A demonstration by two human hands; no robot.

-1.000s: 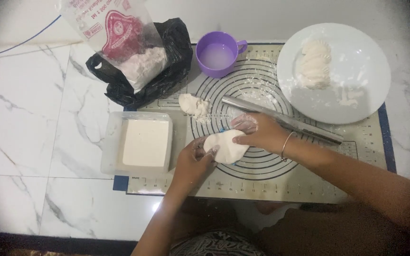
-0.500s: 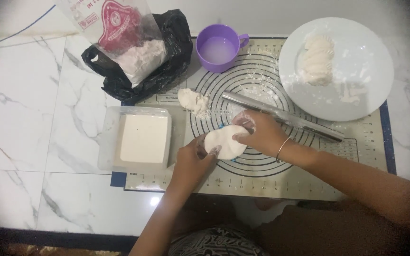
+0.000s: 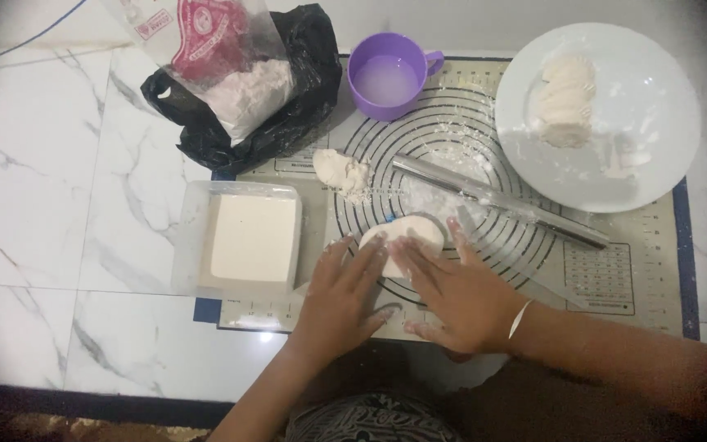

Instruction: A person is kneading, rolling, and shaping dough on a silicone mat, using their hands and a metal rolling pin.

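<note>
A flat round piece of white dough lies on the grey baking mat marked with circles. My left hand lies flat with its fingertips on the dough's left edge. My right hand, a bangle on its wrist, presses its fingers on the dough's near right side. Both hands are spread and hold nothing. A metal rolling pin lies slanted just behind the dough. A small lump of dough sits further back on the mat.
A clear tub of white flour stands left of the mat. Behind it a black bag holds an open flour packet. A purple cup and a white plate bearing folded dough stand at the back.
Both hands were lifting and shaping the dough piece; now they lie flat and press it onto the mat. The view has shifted slightly.
</note>
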